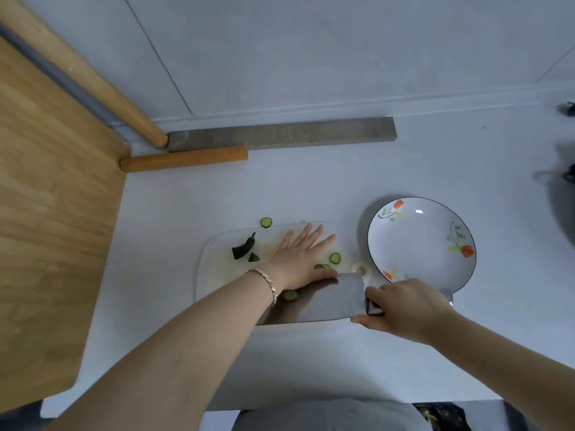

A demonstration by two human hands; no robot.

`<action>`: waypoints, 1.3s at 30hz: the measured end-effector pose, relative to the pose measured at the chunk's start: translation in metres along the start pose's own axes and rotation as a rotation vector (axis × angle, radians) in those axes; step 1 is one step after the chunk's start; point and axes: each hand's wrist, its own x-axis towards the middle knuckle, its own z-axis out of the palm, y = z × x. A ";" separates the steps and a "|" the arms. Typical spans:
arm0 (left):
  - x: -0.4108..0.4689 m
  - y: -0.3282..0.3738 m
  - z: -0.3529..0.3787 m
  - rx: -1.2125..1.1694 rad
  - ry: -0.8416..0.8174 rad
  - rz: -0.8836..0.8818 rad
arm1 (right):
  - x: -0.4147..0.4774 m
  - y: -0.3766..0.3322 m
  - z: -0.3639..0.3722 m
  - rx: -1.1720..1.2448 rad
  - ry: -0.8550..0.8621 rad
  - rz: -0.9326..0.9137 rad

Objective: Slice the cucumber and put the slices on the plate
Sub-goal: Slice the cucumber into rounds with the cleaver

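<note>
A white cutting board (pixel 214 269) lies on the counter. My left hand (pixel 298 256) rests flat on it, fingers spread, holding nothing. My right hand (pixel 407 309) grips the handle of a wide cleaver (pixel 317 300), whose blade lies almost flat over the board's near edge. Cucumber slices are scattered: one slice (pixel 335 258) right of my fingers, one (pixel 290 295) by my wrist, one (pixel 266 222) off the board's far edge. A dark cucumber end piece (pixel 243 247) lies at the board's left. The flowered white plate (pixel 421 241) stands to the right with nothing on it.
A large wooden board (pixel 46 213) leans at the left. A wooden rolling pin (pixel 183 159) and a grey bar (pixel 280 133) lie against the back wall. A dark object (pixel 566 194) shows at the right edge. The counter's front edge runs near my body.
</note>
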 end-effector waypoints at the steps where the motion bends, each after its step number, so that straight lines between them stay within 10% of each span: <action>1: 0.003 -0.002 0.000 0.014 0.021 0.001 | -0.002 0.003 -0.002 0.007 0.056 -0.020; 8: -0.014 -0.016 -0.032 -0.330 0.138 0.025 | -0.009 0.030 0.013 -0.006 0.372 -0.008; 20: -0.012 -0.032 -0.017 -0.069 -0.047 -0.025 | 0.005 0.033 0.013 0.022 0.362 -0.029; 31: 0.001 -0.086 -0.048 -0.178 0.434 -0.326 | -0.008 0.043 -0.029 -0.079 0.253 0.112; 39: 0.022 -0.086 -0.045 -0.420 0.303 -0.408 | 0.018 0.039 -0.011 0.532 0.217 0.553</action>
